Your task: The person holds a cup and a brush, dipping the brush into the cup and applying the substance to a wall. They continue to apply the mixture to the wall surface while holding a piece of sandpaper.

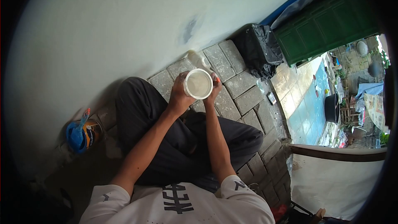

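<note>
A round white cup (pixel 198 84) with pale contents is held up over the paving, in front of my crossed legs. My left hand (pixel 180 94) wraps round its left side. On its right side, my right hand (pixel 214 89) grips the cup too, with something small and orange at the fingers. Just behind the cup, a pale, see-through object (pixel 198 59) lies on the paving near the wall; what it is I cannot tell.
To the left by the wall (pixel 103 25) stands an open can (pixel 92 132) with blue plastic and a brush-like tool. A black-bagged bin (pixel 261 47) and a green container (pixel 327 23) stand at upper right. A black tub (pixel 331 108) is farther right.
</note>
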